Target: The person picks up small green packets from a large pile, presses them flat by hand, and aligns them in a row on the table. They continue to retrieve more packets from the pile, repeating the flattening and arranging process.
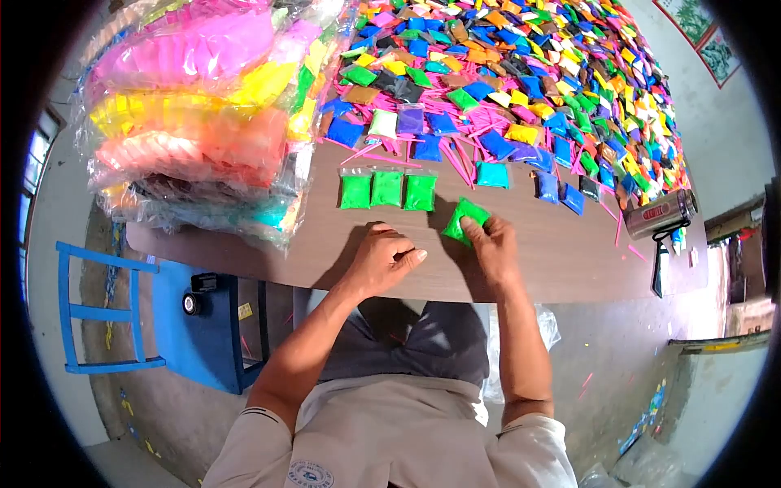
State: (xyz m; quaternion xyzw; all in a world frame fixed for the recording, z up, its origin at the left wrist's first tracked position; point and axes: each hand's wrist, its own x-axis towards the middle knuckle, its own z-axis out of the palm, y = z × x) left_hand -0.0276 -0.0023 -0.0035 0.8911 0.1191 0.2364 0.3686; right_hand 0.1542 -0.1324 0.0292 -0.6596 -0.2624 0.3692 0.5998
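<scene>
Three green packets (387,189) lie side by side in a row on the brown table (317,236). To their right, my right hand (494,244) pinches a fourth green packet (465,220) between thumb and fingers, just above or on the tabletop. My left hand (385,259) rests below the row with its fingers curled in; nothing shows in it. A turquoise packet (492,174) lies beyond my right hand, at the near edge of the pile.
A large pile of coloured packets (529,73) and pink sticks (461,159) covers the far side. Clear bags of coloured packets (195,122) are stacked at left. A metal flask (661,215) lies at right. A blue chair (110,312) stands at lower left.
</scene>
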